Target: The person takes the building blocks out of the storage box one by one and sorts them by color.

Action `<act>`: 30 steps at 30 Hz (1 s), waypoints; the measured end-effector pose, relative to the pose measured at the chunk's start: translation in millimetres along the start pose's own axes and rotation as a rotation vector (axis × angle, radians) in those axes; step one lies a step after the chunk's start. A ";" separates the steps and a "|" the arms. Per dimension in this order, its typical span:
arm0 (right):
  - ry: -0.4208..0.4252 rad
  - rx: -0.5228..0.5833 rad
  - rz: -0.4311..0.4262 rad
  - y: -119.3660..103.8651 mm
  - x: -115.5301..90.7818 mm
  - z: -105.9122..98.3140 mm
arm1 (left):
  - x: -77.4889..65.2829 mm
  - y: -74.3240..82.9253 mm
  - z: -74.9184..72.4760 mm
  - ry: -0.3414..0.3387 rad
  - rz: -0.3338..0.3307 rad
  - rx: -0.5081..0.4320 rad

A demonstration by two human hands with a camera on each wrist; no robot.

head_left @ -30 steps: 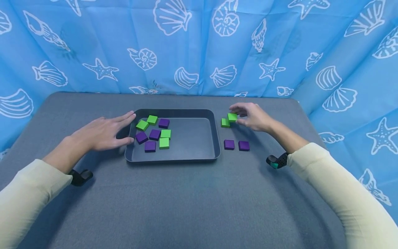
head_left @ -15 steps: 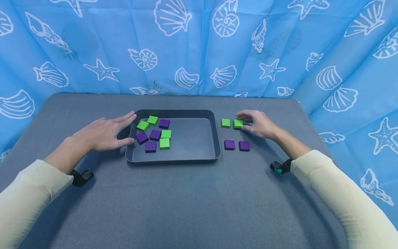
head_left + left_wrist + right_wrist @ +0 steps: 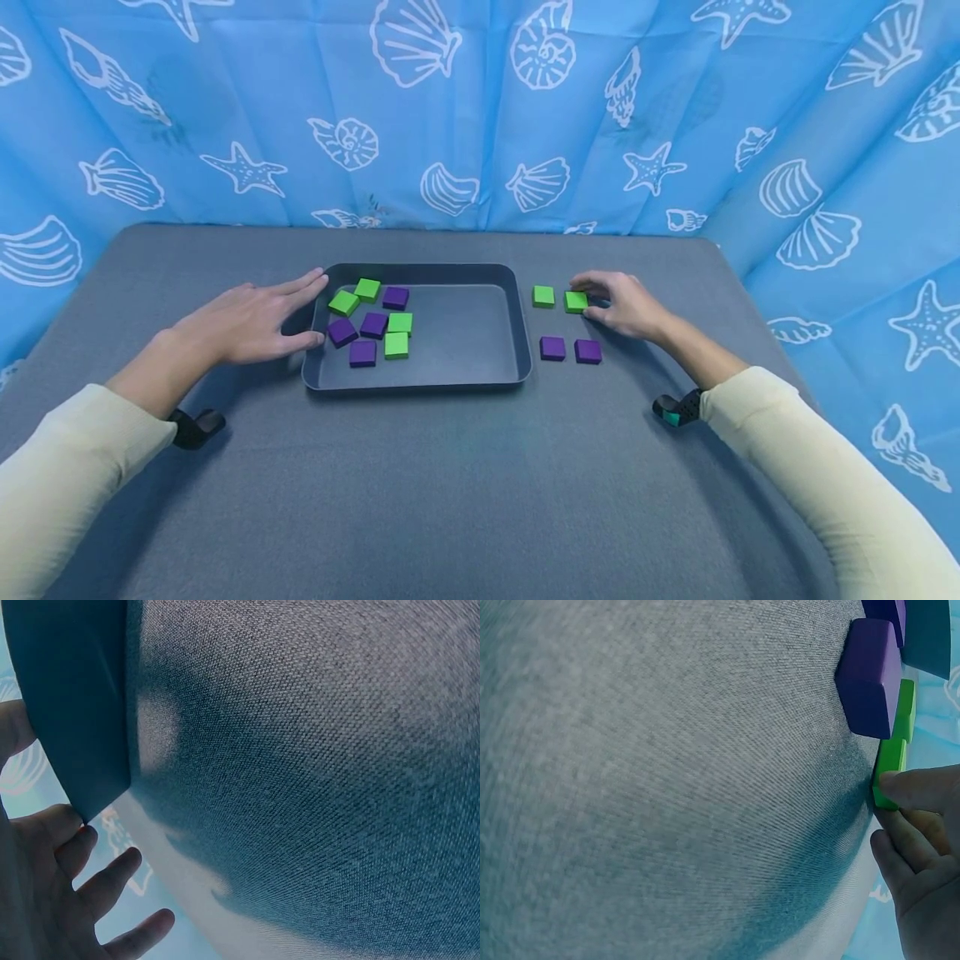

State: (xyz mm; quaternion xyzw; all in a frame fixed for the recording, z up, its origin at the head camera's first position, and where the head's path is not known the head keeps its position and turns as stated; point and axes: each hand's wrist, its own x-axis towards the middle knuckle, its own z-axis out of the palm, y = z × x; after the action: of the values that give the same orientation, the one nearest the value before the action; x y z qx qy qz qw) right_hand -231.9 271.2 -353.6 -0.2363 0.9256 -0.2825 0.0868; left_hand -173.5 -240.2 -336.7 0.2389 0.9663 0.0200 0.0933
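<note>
My right hand (image 3: pixel 624 307) pinches a green block (image 3: pixel 576 302) at the table surface, right of the tray. In the right wrist view the thumb lies against that green block (image 3: pixel 889 769). Left of it sits another green block (image 3: pixel 543 297), and nearer to me lie two purple blocks, the left one (image 3: pixel 552 348) and the right one (image 3: pixel 588 352). My left hand (image 3: pixel 238 323) touches the left end of the dark tray (image 3: pixel 480 386) with thumb and fingers extended. In the left wrist view, fingertips meet the tray's wall (image 3: pixel 75 697) at its corner.
Several green blocks (image 3: pixel 397 345) and purple blocks (image 3: pixel 363 353) lie in the tray's left half. The grey cloth-covered table (image 3: pixel 465 483) reaches back to a blue curtain (image 3: pixel 480 108) with white shell prints. A dark strap (image 3: pixel 677 409) is on the right wrist.
My right hand has moved right and down with the green block, from overlapping the other green block in view to a spot beside it on the table. The left hand stays put.
</note>
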 end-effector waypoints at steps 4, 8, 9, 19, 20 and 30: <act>0.007 -0.020 0.001 0.7 0.3 1.0 | 1.0 0.0 0.1 -0.006 -0.005 0.003; 0.002 -0.028 0.009 -0.7 2.6 -0.2 | 1.9 -0.1 -0.2 -0.011 -0.011 0.001; 0.004 -0.030 0.008 -1.5 3.6 -0.8 | 2.2 -0.2 -0.2 -0.012 -0.012 0.001; 0.056 -0.042 -0.048 -40.1 23.6 -7.2 | 2.0 -0.3 -0.1 -0.005 -0.010 0.009; 0.053 -0.040 -0.062 -46.7 26.5 -7.1 | 1.8 -0.2 -0.1 -0.003 -0.009 0.010; -0.016 -0.028 -0.203 -106.4 57.2 8.7 | 1.8 0.0 -0.2 -0.020 -0.016 0.016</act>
State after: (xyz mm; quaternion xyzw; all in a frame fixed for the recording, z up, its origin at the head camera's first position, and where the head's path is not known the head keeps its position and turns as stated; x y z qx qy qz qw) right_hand -237.9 161.6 -302.4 -0.3322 0.9001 -0.2749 0.0621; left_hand -175.1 -239.4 -336.8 0.2322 0.9673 0.0094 0.1013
